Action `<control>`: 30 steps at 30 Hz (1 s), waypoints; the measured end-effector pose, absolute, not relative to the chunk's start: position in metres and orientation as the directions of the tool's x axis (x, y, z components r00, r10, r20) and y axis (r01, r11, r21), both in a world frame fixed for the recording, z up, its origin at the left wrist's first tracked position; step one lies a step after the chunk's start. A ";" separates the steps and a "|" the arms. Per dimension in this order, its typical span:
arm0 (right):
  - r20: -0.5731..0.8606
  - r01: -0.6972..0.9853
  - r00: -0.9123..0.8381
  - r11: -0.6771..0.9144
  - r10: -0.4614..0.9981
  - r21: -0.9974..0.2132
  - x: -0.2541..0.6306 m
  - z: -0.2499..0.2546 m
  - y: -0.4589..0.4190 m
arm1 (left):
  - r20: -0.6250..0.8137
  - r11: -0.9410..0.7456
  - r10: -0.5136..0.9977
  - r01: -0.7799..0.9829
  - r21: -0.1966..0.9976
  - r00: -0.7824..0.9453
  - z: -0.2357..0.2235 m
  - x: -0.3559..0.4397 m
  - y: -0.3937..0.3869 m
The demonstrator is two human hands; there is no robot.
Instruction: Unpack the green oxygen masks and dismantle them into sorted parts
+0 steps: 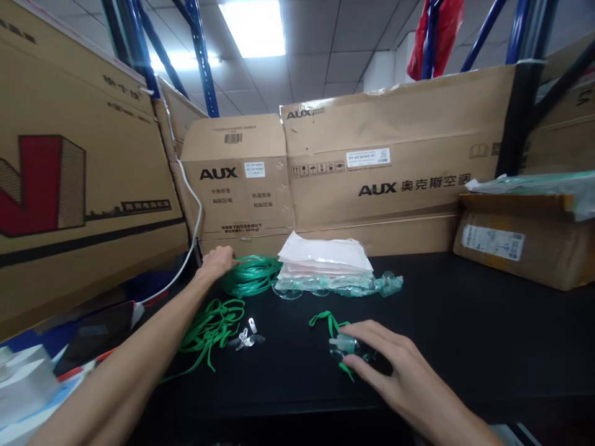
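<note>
My right hand (390,350) holds a small clear oxygen mask (344,344) with a pale green connector, thumb and fingers closed around its sides. A green elastic strap (328,317) hangs from the mask onto the black tabletop. At the back left, my left hand (217,262) has its fingers curled on the left edge of a coil of clear green tubing (253,275); its fingertips are partly hidden. Below that coil lies a tangle of green straps (216,328). Several small metal strips and clear pieces (246,337) rest beside the straps.
Behind, a stack of white-backed bags (325,257) has wrapped clear-green masks (353,286) along its front. Large cardboard boxes (395,155) wall the back and left. An open carton (520,241) stands right. A dark phone (100,334) and white cable (193,204) are left.
</note>
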State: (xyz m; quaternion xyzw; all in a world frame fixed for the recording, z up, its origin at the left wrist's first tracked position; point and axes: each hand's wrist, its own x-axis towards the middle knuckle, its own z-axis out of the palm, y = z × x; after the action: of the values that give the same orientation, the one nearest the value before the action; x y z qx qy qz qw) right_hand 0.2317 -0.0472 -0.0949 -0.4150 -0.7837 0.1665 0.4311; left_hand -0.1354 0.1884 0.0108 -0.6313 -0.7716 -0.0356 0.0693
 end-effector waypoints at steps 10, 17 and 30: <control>0.490 0.513 -0.312 0.578 0.814 -0.634 0.232 -0.093 -0.048 | 0.220 0.131 0.964 0.986 0.105 -0.152 0.051 -0.120 0.179; 0.488 0.516 -0.319 0.581 0.812 -0.629 0.231 -0.096 -0.047 | 0.543 0.051 0.829 0.985 0.164 -0.133 0.096 -0.102 0.127; 0.474 0.536 -0.326 0.572 0.818 -0.621 0.232 -0.096 -0.045 | 0.802 -0.352 0.596 0.892 0.284 -0.020 0.104 -0.029 0.013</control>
State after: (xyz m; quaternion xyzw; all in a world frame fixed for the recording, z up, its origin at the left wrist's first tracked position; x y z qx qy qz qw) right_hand 0.2319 -0.0448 -0.0962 -0.4263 -0.7942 0.1791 0.3943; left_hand -0.0285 0.0134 0.1044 -0.6813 -0.5462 -0.4600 0.1607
